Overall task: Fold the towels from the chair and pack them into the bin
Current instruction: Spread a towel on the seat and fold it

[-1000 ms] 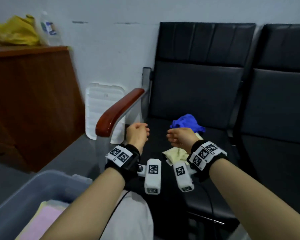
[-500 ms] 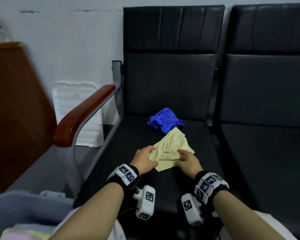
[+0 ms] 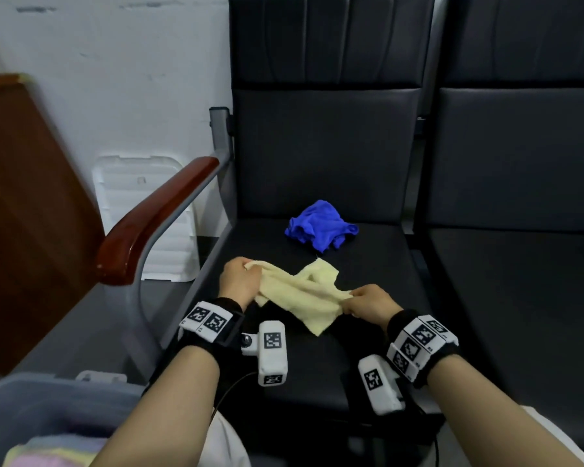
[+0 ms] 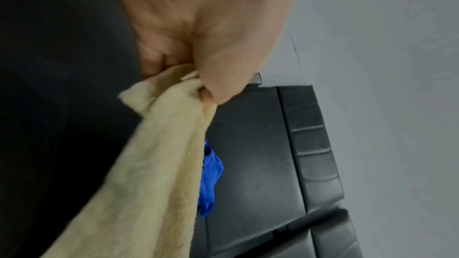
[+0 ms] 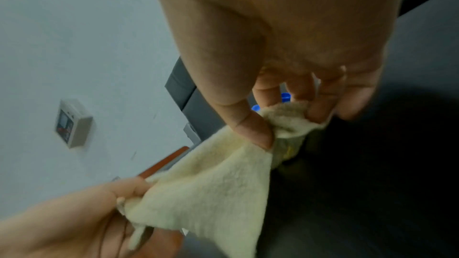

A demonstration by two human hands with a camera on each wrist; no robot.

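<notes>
A pale yellow towel (image 3: 300, 291) hangs stretched between my two hands just above the black chair seat (image 3: 368, 348). My left hand (image 3: 240, 278) pinches one corner of the yellow towel (image 4: 159, 144) between thumb and curled fingers. My right hand (image 3: 364, 303) pinches the opposite corner of the yellow towel (image 5: 218, 183) the same way. A crumpled blue towel (image 3: 321, 229) lies at the back of the seat, behind the yellow one. The grey bin (image 3: 48, 402) stands at the lower left with several folded pastel towels (image 3: 54, 449) inside.
A red-brown wooden armrest (image 3: 152, 217) on a grey metal frame borders the seat on the left. A second black chair (image 3: 520, 230) adjoins on the right. A white plastic lid (image 3: 142, 203) leans against the wall, beside a brown wooden cabinet (image 3: 24, 214).
Both hands came down onto the yellow towel on the seat, took hold of its corners and pulled apart, lifting and stretching it. The head view swung right and down towards the chair.
</notes>
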